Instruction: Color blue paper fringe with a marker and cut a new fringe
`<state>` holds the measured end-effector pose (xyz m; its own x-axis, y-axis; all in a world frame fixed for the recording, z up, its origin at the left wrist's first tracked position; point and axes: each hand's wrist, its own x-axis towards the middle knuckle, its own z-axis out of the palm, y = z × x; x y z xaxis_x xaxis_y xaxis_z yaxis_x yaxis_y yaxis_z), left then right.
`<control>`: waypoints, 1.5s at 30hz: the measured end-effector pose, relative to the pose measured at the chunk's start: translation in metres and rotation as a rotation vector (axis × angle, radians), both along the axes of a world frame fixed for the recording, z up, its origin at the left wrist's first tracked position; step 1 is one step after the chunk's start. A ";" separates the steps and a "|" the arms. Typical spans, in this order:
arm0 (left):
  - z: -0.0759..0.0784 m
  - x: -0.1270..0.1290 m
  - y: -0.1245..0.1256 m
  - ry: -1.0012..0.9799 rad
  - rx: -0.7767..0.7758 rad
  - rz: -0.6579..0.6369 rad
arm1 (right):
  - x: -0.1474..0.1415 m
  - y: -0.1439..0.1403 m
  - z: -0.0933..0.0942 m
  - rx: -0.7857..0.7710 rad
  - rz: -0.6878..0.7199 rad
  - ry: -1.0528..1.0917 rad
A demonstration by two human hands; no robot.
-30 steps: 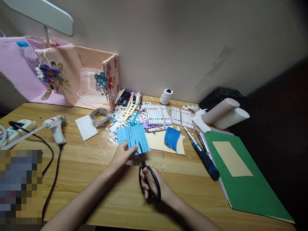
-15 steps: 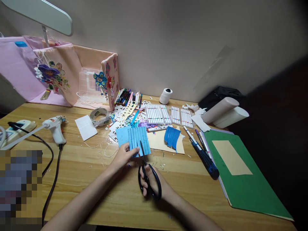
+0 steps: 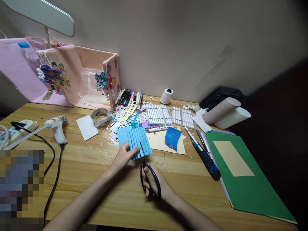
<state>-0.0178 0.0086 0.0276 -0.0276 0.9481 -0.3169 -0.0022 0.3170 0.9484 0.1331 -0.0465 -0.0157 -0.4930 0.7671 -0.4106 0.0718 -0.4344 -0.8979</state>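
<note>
Gripping scissors, right hand cuts blue paper; left hand, at nine o'clock, should pinch it flat.

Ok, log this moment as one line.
left hand: holds blue paper | right hand: scissors cutting it | desk

Light-blue paper sheet marked with darker blue parallel stripes; black-handled scissors; a second, deeper blue piece lying on a cream sheet. Honey-coloured tabletop with visible wood grain, bearing a green folder with a tan rectangle. White glue gun with black cord; pink cloth box with multicoloured flower motifs.
</note>
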 end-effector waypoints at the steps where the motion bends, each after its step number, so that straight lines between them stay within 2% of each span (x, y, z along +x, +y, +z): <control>1: -0.002 -0.001 0.001 0.000 0.005 0.024 | 0.001 0.000 0.000 0.005 0.012 -0.006; 6: -0.008 -0.004 0.004 0.020 0.020 0.085 | 0.003 -0.001 0.002 0.030 0.065 -0.025; 17: -0.006 -0.008 0.004 0.051 0.027 0.011 | 0.007 -0.001 0.010 0.027 0.131 0.059; 21: -0.007 -0.005 0.002 0.021 0.005 -0.014 | 0.008 0.001 0.011 0.005 0.119 0.074; 27: -0.006 -0.002 0.001 -0.016 -0.040 0.025 | 0.003 0.000 0.003 -0.017 0.072 0.010; 32: -0.005 -0.002 0.000 -0.047 -0.047 0.022 | 0.000 -0.002 0.008 -0.037 0.047 0.036; 38: -0.007 0.000 -0.002 -0.073 -0.035 -0.063 | 0.002 -0.002 0.009 0.014 0.033 0.071; 45: -0.008 0.001 -0.003 -0.110 -0.053 -0.029 | 0.000 -0.001 0.009 -0.029 -0.005 0.027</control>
<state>-0.0171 0.0059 0.0200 0.0371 0.9298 -0.3662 -0.0959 0.3681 0.9248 0.1330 -0.0474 -0.0071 -0.5004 0.7574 -0.4194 0.0454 -0.4609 -0.8863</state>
